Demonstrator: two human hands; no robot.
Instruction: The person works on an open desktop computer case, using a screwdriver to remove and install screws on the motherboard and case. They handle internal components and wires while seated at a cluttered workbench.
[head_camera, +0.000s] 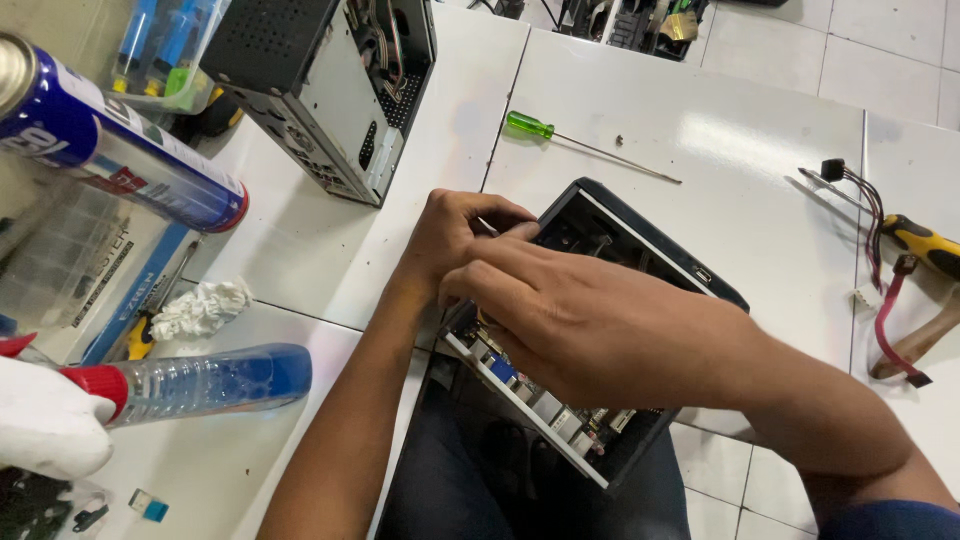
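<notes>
That small open computer case (640, 300) looks rigid but fragile inside; hold its metal edges. Your left hand (455, 235) pinches something unclear, right hand (590, 320) grip hidden.

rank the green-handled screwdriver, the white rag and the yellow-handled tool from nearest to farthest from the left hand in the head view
From the left hand:
1. Green-handled screwdriver, just above it on the white table.
2. White rag, to the left, beside the blue spray bottle.
3. Yellow-handled tool, far right edge.
</notes>
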